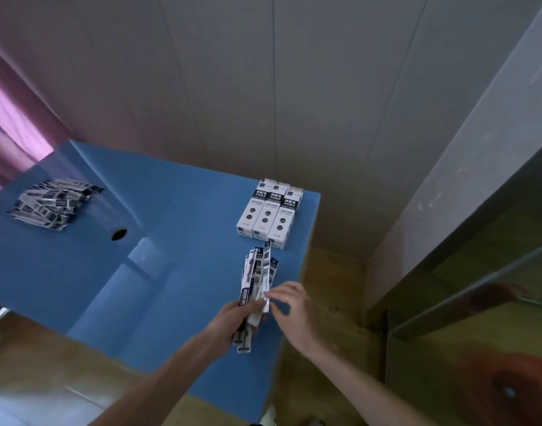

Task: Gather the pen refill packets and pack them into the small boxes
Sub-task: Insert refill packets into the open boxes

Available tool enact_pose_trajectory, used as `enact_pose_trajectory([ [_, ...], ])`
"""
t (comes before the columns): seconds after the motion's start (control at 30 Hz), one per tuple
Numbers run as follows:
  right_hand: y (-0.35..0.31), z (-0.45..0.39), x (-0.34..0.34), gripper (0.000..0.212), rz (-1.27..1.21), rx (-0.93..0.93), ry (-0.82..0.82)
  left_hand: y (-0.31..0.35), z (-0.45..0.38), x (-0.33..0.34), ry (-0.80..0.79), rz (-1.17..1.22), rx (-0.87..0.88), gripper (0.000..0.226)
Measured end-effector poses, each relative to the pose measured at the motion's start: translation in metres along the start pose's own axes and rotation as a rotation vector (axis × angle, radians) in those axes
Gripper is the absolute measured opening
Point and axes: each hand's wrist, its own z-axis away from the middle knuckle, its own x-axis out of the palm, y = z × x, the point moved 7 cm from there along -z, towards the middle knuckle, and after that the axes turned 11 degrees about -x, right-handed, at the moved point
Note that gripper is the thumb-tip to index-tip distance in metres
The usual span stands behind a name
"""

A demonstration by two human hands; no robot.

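Observation:
My left hand (pixel 232 318) grips a bundle of long white-and-black pen refill packets (pixel 259 278) that fans upward above the blue table (pixel 171 256). My right hand (pixel 294 305) pinches the lower edge of one packet in that bundle with its fingertips. Three small white boxes (pixel 269 212) with black labels lie side by side near the table's far right corner, just beyond the bundle's tips. A loose pile of refill packets (pixel 52 202) lies on the far left of the table.
A round cable hole (pixel 119 234) sits in the table left of centre. The table's right edge (pixel 306 256) drops to a wooden floor. A dark glass-fronted cabinet (pixel 466 287) stands to the right, with a grey panelled wall behind.

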Motion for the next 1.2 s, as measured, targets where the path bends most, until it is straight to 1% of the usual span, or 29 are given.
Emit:
enact_pose_trajectory([
  [0.13,0.002,-0.006,0.011,0.035,0.036,-0.027,-0.110,0.005,-0.004,-0.006,0.019,-0.021,0.020,0.019],
  [0.2,0.004,-0.012,0.009,0.034,0.015,0.011,-0.077,0.009,-0.007,-0.013,0.050,0.004,0.043,0.018],
  [0.23,0.007,-0.015,0.006,0.030,-0.048,0.087,-0.025,0.010,-0.009,-0.016,0.060,0.004,0.046,0.020],
  [0.3,0.015,-0.026,0.003,0.021,-0.277,0.312,0.052,0.014,-0.010,-0.022,0.055,-0.023,0.035,0.023],
  [0.37,0.024,-0.041,0.008,0.023,-0.526,0.529,0.009,0.018,-0.009,-0.025,0.013,-0.068,0.022,0.023],
  [0.4,0.028,-0.048,0.010,0.026,-0.582,0.604,-0.031,0.020,-0.007,-0.026,-0.014,-0.096,0.013,0.024],
  [0.47,0.034,-0.061,0.014,0.036,-0.592,0.669,-0.101,0.024,-0.006,-0.029,-0.069,-0.150,0.000,0.026],
  [0.53,0.039,-0.070,0.018,0.035,-0.609,0.681,-0.127,0.027,-0.006,-0.033,-0.109,-0.164,-0.011,0.024],
  [0.6,0.039,-0.078,0.020,0.031,-0.633,0.674,-0.124,0.032,-0.008,-0.038,-0.133,-0.118,-0.022,0.022],
  [0.63,0.040,-0.081,0.022,0.033,-0.634,0.681,-0.117,0.036,-0.008,-0.040,-0.145,-0.105,-0.022,0.021],
  [0.73,0.040,-0.086,0.025,0.051,-0.614,0.756,-0.112,0.047,-0.008,-0.045,-0.151,-0.182,0.002,0.023],
  [0.77,0.041,-0.087,0.028,0.054,-0.611,0.773,-0.129,0.052,-0.009,-0.045,-0.153,-0.237,0.025,0.023],
  [0.8,0.041,-0.087,0.030,0.052,-0.617,0.778,-0.136,0.056,-0.008,-0.044,-0.164,-0.283,0.049,0.024],
  [0.87,0.041,-0.091,0.031,0.042,-0.642,0.750,-0.091,0.063,-0.009,-0.042,-0.193,-0.323,0.082,0.025],
  [0.9,0.044,-0.094,0.029,0.041,-0.644,0.727,-0.045,0.066,-0.010,-0.040,-0.210,-0.322,0.092,0.026],
  [1.0,0.053,-0.105,0.020,0.040,-0.590,0.687,0.058,0.076,-0.014,-0.037,-0.247,-0.292,0.091,0.026],
  [1.1,0.058,-0.118,0.007,0.054,-0.587,0.654,0.118,0.083,-0.020,-0.033,-0.267,-0.240,0.057,0.021],
  [1.2,0.060,-0.133,-0.007,0.049,-0.575,0.585,0.134,0.094,-0.027,-0.027,-0.274,-0.222,0.056,0.024],
])
